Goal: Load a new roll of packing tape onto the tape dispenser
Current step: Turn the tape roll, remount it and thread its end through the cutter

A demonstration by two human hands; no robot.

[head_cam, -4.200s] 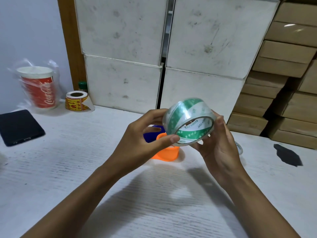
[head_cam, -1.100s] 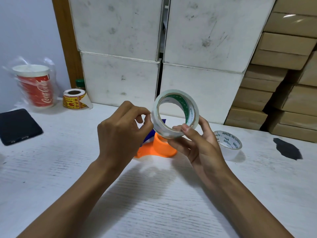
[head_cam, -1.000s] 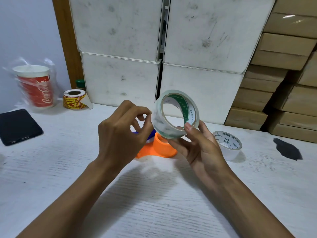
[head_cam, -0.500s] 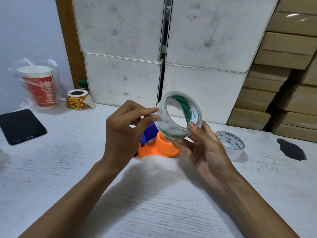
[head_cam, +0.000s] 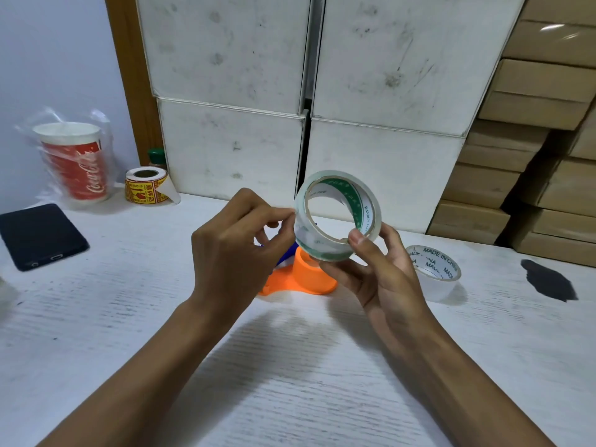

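Left hand [head_cam: 237, 241] has crept in since a second ago and is now pinching at the edge of the tape roll [head_cam: 337, 216], probably hunting the loose end. Right hand [head_cam: 379, 269] holds the roll above the orange dispenser [head_cam: 304, 279] on the table, not loaded yet.
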